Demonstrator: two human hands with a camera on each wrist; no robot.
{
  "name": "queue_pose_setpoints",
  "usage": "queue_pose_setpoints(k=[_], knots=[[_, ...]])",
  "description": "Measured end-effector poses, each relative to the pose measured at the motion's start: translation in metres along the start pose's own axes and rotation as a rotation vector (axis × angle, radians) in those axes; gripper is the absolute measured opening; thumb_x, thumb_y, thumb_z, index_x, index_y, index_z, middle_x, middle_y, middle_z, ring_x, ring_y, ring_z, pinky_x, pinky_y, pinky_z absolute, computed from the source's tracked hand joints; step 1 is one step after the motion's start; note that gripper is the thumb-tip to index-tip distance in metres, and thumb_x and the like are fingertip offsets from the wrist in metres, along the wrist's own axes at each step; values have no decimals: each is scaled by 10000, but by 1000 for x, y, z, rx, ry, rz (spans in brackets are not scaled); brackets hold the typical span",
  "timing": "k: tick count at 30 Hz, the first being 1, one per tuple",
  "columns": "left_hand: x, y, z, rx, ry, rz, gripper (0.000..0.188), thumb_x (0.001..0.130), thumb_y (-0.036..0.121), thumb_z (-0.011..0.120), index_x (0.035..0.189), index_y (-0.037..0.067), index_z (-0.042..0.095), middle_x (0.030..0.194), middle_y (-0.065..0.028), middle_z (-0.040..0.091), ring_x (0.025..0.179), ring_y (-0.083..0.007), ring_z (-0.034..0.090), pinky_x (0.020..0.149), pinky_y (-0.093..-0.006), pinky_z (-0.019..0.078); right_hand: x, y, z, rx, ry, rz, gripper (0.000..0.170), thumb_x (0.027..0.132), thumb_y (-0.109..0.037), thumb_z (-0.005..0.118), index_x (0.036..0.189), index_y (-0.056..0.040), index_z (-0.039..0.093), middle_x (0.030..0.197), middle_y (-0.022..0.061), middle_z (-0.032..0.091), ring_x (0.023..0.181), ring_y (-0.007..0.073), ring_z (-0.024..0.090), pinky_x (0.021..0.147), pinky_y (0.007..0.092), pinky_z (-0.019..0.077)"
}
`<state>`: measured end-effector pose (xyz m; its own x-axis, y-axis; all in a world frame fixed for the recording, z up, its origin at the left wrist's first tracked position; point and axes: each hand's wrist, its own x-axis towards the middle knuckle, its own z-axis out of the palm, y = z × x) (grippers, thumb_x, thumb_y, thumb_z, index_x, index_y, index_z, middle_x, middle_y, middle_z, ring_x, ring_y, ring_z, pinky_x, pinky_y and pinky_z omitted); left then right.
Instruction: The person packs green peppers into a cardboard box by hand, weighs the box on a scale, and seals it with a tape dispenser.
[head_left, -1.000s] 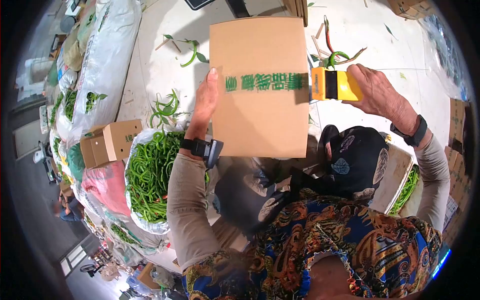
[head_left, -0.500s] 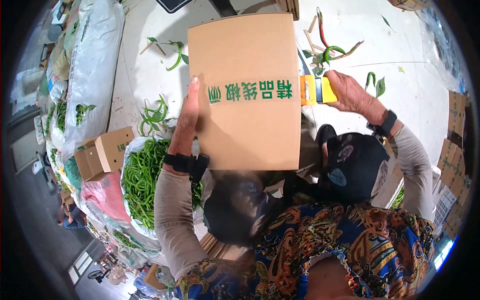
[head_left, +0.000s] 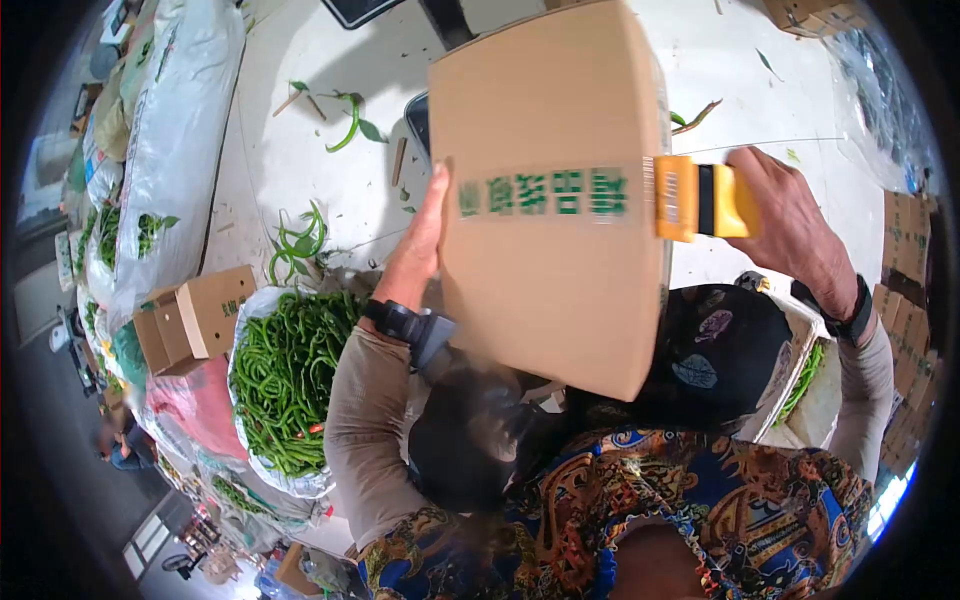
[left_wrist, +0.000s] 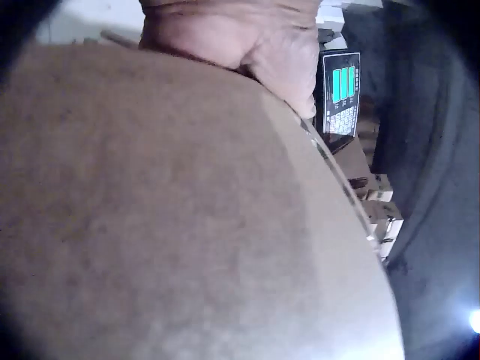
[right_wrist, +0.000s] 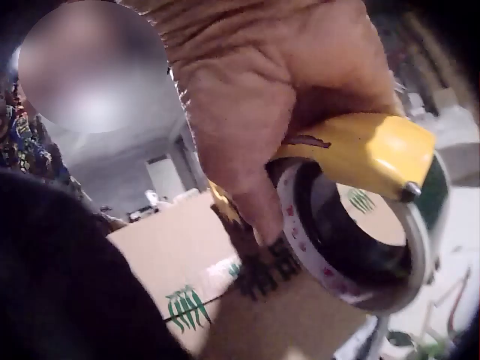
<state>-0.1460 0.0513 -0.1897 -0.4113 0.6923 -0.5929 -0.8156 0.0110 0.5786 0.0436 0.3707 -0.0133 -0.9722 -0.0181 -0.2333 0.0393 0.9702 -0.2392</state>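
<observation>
A cardboard box (head_left: 550, 290) with green printed characters on its upper face is held up, slightly tilted, over my lap in the head view. My left hand (head_left: 425, 225) lies along its left side, thumb straight at the edge, the other fingers hidden. In the left wrist view the box's broad face (left_wrist: 172, 210) fills most of the picture, with the hand (left_wrist: 240, 37) against its top edge. My right hand (head_left: 795, 215) grips a yellow tape dispenser (head_left: 725, 202), its front end at the box's right edge. The right wrist view shows the tape roll (right_wrist: 349, 289) below the dispenser's yellow handle.
A white sack of green chili peppers (head_left: 285, 390) stands left of my arm, beside a small open carton (head_left: 205, 315). Loose peppers (head_left: 300, 240) and leaves lie on the pale surface. A scale display (left_wrist: 341, 97) shows behind the box. Stacked cartons (head_left: 905, 235) stand far right.
Over the last half second the box has shifted right and tilted, so its right side shows. My right hand and the tape dispenser have moved right with it; my left hand stays on the box.
</observation>
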Motion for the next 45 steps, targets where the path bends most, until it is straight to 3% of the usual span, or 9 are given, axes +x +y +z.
queue_pose_setpoints(k=[3,5,8,14,18,20,26,31,45], knots=[[-17,17,-16,188,6,118,657,1057,523,305,1468,21,405,1435,-158,495,1273,-236,518,1057,-364,448,25,-48,-17,-37,45,-11,479,730,-128,779,1044,-32,430,901,213,623,801,399,665,685,449,553],[-33,28,-33,995,190,381,666,1063,513,262,1427,-8,462,1369,-170,559,1269,-248,523,1062,-368,423,47,-68,-10,-5,115,-119,489,741,-138,778,1069,-19,435,851,201,632,733,369,676,640,436,552],[-62,59,11,701,96,442,671,1062,511,247,1390,-16,503,1305,-183,603,1246,-269,540,1057,-371,407,82,-105,-11,17,38,-108,448,733,-121,758,1048,4,465,777,160,639,701,371,674,636,435,546],[-53,100,22,1114,502,393,664,1038,550,294,1117,-29,608,1036,-223,658,1013,-337,635,906,-415,469,126,-138,-1,99,244,-316,253,708,-97,686,901,14,565,717,202,653,755,394,682,646,434,536],[-48,99,-2,1029,484,355,710,1026,578,283,1019,-35,643,894,-240,670,902,-388,652,839,-455,494,131,-151,-9,30,63,-293,533,729,-245,773,1096,46,519,775,209,654,742,383,679,669,446,535],[-47,103,-6,1045,487,344,752,1020,602,260,1060,-38,651,948,-267,680,936,-421,647,857,-484,486,124,-150,-12,144,162,-357,265,688,-65,686,899,29,557,746,236,657,767,406,685,656,465,543],[-45,99,-37,1242,664,274,825,996,649,249,1122,-57,657,1033,-339,654,1027,-510,601,904,-527,459,77,-89,6,56,54,-250,543,761,-230,779,1124,5,449,788,187,616,692,399,648,648,466,536],[-52,102,-23,1185,648,250,801,997,641,269,1165,-35,663,977,-229,713,940,-343,673,889,-436,493,33,-20,53,101,138,-198,515,828,-307,747,1098,4,439,884,229,591,784,413,646,677,462,533],[-48,102,-29,1063,643,220,851,986,675,285,1093,-62,697,941,-186,722,900,-249,679,850,-375,515,-42,113,197,288,152,31,530,796,-287,745,1131,-7,445,936,219,572,897,438,609,768,466,504]])
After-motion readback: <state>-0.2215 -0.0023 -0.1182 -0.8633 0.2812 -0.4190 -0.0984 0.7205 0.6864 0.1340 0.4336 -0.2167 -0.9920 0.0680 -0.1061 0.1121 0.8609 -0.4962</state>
